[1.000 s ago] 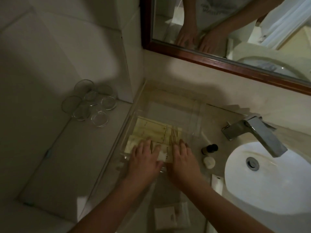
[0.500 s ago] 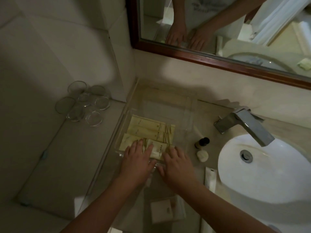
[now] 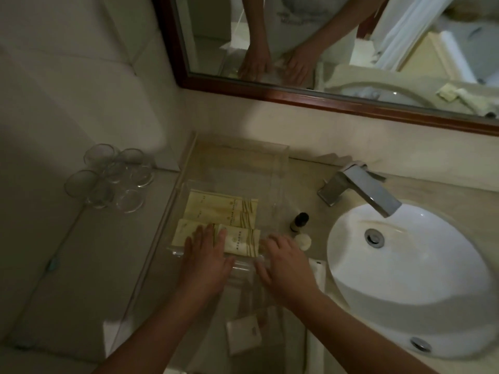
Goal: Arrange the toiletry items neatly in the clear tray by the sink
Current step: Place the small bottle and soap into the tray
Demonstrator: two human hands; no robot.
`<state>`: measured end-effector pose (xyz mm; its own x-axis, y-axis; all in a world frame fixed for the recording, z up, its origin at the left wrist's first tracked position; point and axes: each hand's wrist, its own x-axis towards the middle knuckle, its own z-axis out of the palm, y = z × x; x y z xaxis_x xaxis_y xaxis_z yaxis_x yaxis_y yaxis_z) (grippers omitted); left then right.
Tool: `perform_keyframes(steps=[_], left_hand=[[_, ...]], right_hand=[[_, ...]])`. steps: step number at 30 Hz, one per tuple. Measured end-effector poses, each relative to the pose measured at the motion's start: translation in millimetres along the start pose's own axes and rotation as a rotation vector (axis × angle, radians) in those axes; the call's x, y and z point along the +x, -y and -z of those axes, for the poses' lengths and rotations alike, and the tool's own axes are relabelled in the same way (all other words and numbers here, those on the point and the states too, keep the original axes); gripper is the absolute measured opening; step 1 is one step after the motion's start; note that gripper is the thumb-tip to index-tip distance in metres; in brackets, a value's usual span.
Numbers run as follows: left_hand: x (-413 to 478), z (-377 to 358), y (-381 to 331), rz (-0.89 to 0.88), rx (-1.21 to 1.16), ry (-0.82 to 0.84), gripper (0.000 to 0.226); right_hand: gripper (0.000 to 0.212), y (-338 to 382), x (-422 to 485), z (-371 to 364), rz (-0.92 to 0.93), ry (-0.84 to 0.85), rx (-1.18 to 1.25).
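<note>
A clear tray [image 3: 278,168] stands on the counter left of the sink [image 3: 410,276]. Several pale yellow toiletry packets [image 3: 224,211] lie flat inside it, in two rows. My left hand [image 3: 208,255] rests palm down on the near row of packets [image 3: 240,242], fingers spread. My right hand [image 3: 286,260] lies flat at the tray's near right corner, fingers pointing left toward the packets. Neither hand grips anything. A small dark bottle [image 3: 298,221] and a round white soap [image 3: 303,241] stand on the counter between tray and sink.
A chrome faucet [image 3: 361,190] overhangs the basin. Several upturned glasses [image 3: 113,179] cluster on the left ledge. A white square packet [image 3: 243,336] lies on the counter between my forearms, a white sachet [image 3: 317,271] by the sink rim. A wood-framed mirror [image 3: 297,95] hangs above.
Both hands have slid back toward me along the near row of packets. My right hand moved off the packets to the tray's near right corner. The camera has shifted.
</note>
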<state>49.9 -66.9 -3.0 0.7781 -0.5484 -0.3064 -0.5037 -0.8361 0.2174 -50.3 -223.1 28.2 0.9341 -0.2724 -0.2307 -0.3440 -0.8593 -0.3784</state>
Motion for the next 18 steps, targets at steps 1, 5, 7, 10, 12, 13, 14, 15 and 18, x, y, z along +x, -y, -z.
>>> perform_keyframes(steps=[1,5,7,10,12,13,14,15,18], left_hand=[[2,1,-6,-0.007,-0.007,-0.024,0.067],[8,4,-41,-0.099,-0.074,-0.101,0.053],[7,3,-65,-0.118,-0.177,-0.147,0.040],[-1,-2,-98,-0.093,-0.346,-0.149,0.023],[-6,-10,-113,-0.107,-0.355,-0.129,0.021],[-9,-15,-119,-0.108,-0.340,-0.127,0.022],[-13,-20,-122,-0.095,-0.329,-0.131,0.024],[-17,-25,-124,-0.072,-0.326,-0.146,0.024],[-27,-35,-125,0.010,-0.376,-0.224,0.019]], right_hand=[[0.046,-10,-4,6,-0.051,-0.055,0.057],[0.026,-57,-8,22,-0.266,-0.352,0.202],[0.028,-75,-5,25,-0.345,-0.347,0.210],[0.047,-92,0,20,-0.364,-0.159,0.106],[0.059,-96,5,12,-0.326,-0.089,0.063],[0.062,-96,8,9,-0.311,-0.069,0.054],[0.062,-96,11,6,-0.305,-0.057,0.052],[0.061,-97,14,5,-0.304,-0.054,0.053],[0.051,-100,18,4,-0.274,-0.064,0.040]])
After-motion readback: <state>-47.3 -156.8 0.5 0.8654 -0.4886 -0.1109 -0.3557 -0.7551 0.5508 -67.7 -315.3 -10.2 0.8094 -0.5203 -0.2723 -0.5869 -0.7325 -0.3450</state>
